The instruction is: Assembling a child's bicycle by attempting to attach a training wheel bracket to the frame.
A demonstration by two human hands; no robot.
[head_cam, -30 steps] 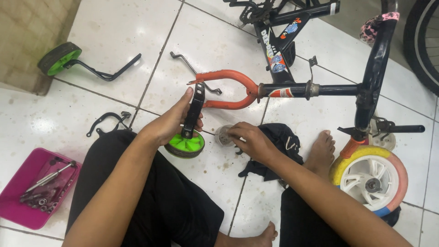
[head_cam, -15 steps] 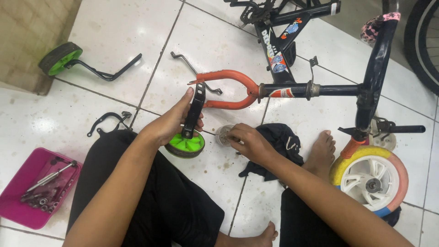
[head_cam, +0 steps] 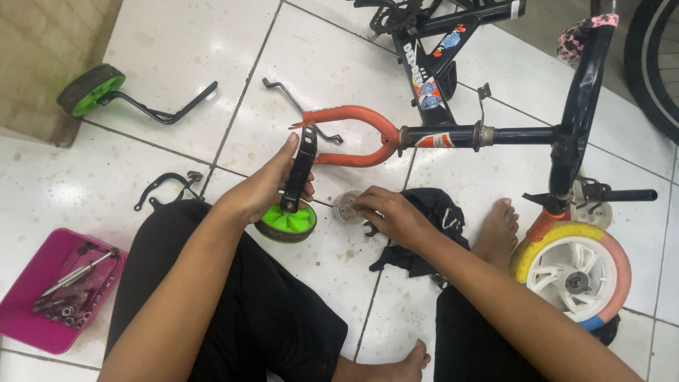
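The person is sitting on the white tiled floor (head_cam: 177, 49), and the left hand (head_cam: 265, 187) is wrapping its fingers closed around the black metal bracket (head_cam: 300, 166) of a green plastic training wheel with a black tyre (head_cam: 286, 223), thumb lying along the bracket's upper end. The wheel is resting on the floor just in front of the person's left knee, with the bracket standing nearly upright above it. The right hand (head_cam: 389, 216) is hovering palm down, fingers loosely curled, its fingertips touching a small round silvery tin (head_cam: 346, 207) that is sitting on the floor between the two hands; whether it is gripping anything there cannot be told. A black cloth (head_cam: 431, 212) is lying under and beside that hand. Just beyond the bracket, the orange fork (head_cam: 357, 134) of a small overturned black bicycle frame (head_cam: 495, 134) is pointing towards the left hand. A second green training wheel (head_cam: 92, 88) is lying near the floor's far left edge, and a pink plastic tray of tools (head_cam: 49, 297) is sitting at the near left.
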